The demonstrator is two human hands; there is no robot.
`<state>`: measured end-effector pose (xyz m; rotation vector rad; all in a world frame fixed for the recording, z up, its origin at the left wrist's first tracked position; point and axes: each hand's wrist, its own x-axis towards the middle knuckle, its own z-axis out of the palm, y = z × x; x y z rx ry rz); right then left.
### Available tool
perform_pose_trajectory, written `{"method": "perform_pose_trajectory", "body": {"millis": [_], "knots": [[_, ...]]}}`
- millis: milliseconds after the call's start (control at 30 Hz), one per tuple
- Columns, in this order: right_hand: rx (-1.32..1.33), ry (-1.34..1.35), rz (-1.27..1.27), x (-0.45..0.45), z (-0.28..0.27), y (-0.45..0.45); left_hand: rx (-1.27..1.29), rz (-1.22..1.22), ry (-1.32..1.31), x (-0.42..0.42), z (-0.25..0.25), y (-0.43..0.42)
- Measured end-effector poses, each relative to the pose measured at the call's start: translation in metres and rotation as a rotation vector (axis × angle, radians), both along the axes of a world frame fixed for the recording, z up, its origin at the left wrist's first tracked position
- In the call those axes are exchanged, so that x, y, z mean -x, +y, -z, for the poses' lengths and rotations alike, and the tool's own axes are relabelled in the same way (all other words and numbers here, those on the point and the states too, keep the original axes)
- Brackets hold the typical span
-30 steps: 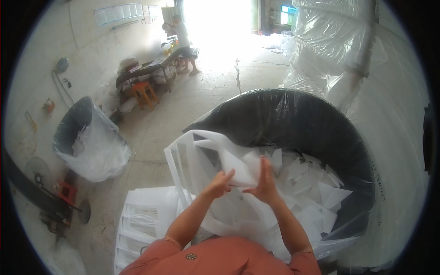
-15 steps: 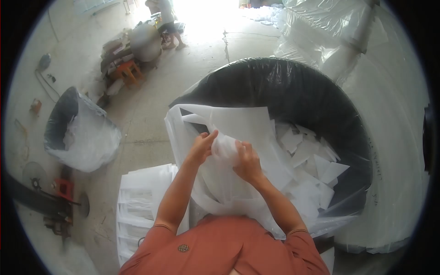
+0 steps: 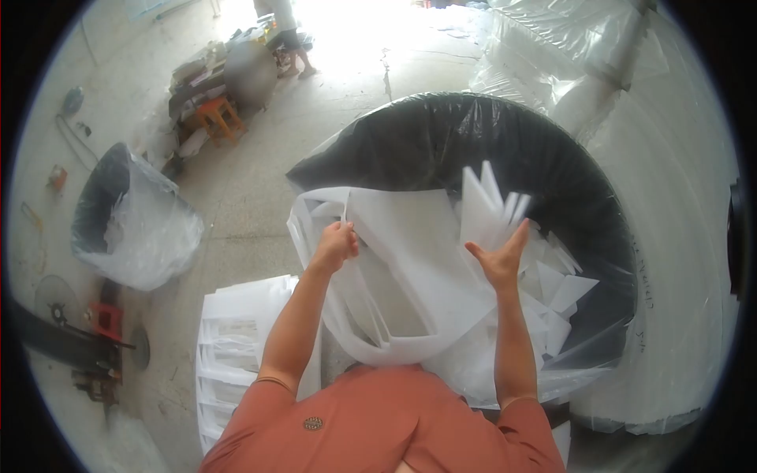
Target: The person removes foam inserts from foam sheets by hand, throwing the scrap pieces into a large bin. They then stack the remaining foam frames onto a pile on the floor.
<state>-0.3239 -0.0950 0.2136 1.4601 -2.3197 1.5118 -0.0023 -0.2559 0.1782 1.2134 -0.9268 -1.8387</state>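
Note:
A white foam sheet with large cut-outs lies in front of me, its near edge curled up by my body. My left hand is closed on a narrow strip at the sheet's left side. My right hand is open, thumb and fingers spread, to the right of the sheet. Just beyond its fingers, several blurred white foam pieces are in the air, apart from the hand as far as I can see. Under and beside them, loose foam offcuts lie in a large dark-lined plastic bag.
A stack of cut-out foam sheets stands at my left. Farther left are a smaller bag and a red stool. Beyond are an orange stool and a person. Big plastic-wrapped rolls fill the right side.
My hands have moved apart. The right one went right from the bunched white foam and opened, with loose pieces now beyond it. The left hand has shifted slightly left, onto a strip.

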Motion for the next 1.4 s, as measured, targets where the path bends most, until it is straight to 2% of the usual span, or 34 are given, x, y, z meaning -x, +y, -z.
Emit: {"method": "perform_pose_trajectory", "body": {"millis": [67, 133, 200, 300, 367, 400, 433, 500, 567, 600, 633, 700, 733, 800, 867, 900, 967, 1000, 1067, 1100, 1133, 1167, 1200, 1300, 1367, 1400], "knots": [[-0.118, 0.232, -0.077, -0.023, 0.026, -0.014, 0.031, 0.064, -0.029, 0.005, -0.008, 0.000], [-0.139, 0.313, -0.277, -0.082, 0.014, -0.023, 0.045, 0.124, -0.047, 0.013, -0.031, 0.018], [-0.155, 0.213, -0.379, -0.126, 0.011, -0.046, 0.094, 0.206, -0.028, 0.023, -0.053, 0.037], [-0.006, 0.159, -0.234, -0.150, 0.022, -0.096, 0.137, 0.302, 0.032, 0.025, -0.080, 0.060], [0.044, 0.049, -0.338, -0.142, 0.026, -0.113, 0.141, 0.325, 0.091, 0.016, -0.093, 0.065], [0.066, -0.004, -0.396, -0.138, 0.025, -0.116, 0.132, 0.252, 0.071, 0.010, -0.093, 0.062], [-0.011, -0.101, -0.449, -0.129, 0.026, -0.113, 0.135, 0.213, 0.095, 0.002, -0.090, 0.056], [-0.175, -0.292, -0.549, -0.100, -0.006, -0.083, 0.135, 0.134, 0.147, -0.011, -0.081, 0.042], [0.079, -1.107, -0.665, -0.056, 0.038, -0.066, 0.128, 0.084, 0.155, -0.013, -0.084, 0.044], [0.408, -1.554, -0.926, -0.021, 0.061, -0.055, 0.140, 0.074, 0.159, -0.015, -0.083, 0.042], [0.592, -1.643, -0.734, -0.009, 0.026, -0.030, 0.149, 0.066, 0.163, -0.015, -0.082, 0.039], [0.782, -1.820, -0.695, 0.045, 0.029, 0.002, 0.165, 0.038, 0.137, -0.014, -0.088, 0.034], [0.816, -1.863, -0.262, 0.047, 0.025, 0.015, 0.178, 0.025, 0.144, -0.014, -0.090, 0.029], [0.317, -1.566, 0.078, 0.042, 0.082, 0.045, 0.251, 0.026, 0.127, -0.013, -0.104, 0.026], [0.007, -1.453, 0.209, 0.035, 0.172, 0.061, 0.278, 0.052, 0.137, -0.011, -0.119, 0.023], [-0.069, -1.518, 0.200, 0.015, 0.212, 0.076, 0.278, 0.061, 0.144, -0.014, -0.121, 0.020], [-0.083, -2.095, 0.121, -0.034, 0.198, 0.089, 0.267, 0.108, 0.187, -0.030, -0.115, 0.006], [0.016, -2.112, -0.039, -0.049, 0.208, 0.086, 0.264, 0.130, 0.203, -0.036, -0.110, 0.000], [0.213, -2.123, -0.361, -0.073, 0.230, 0.077, 0.436, -0.077, -0.195, -0.039, -0.083, -0.012], [0.232, -2.167, -0.369, -0.081, 0.225, 0.073, 0.519, -0.178, -0.395, -0.043, -0.062, -0.020], [0.254, -2.207, -0.376, -0.083, 0.208, 0.071, 0.899, -0.324, -1.014, -0.044, -0.031, -0.023], [0.278, -2.242, -0.382, -0.084, 0.192, 0.070, 0.986, -0.279, -1.108, -0.027, -0.040, 0.007], [0.287, -2.223, -0.431, -0.084, 0.184, 0.071, 1.021, -0.211, -1.018, -0.018, -0.026, 0.024], [0.267, -2.141, -0.579, -0.091, 0.167, 0.086, 0.393, 0.130, -0.723, 0.020, 0.024, 0.080], [0.204, -2.054, -0.681, -0.094, 0.156, 0.096, -0.277, 0.211, -0.073, 0.039, 0.030, 0.108], [0.170, -2.027, -0.703, -0.095, 0.152, 0.100, -0.296, 0.200, 0.019, 0.046, 0.037, 0.116]]}}
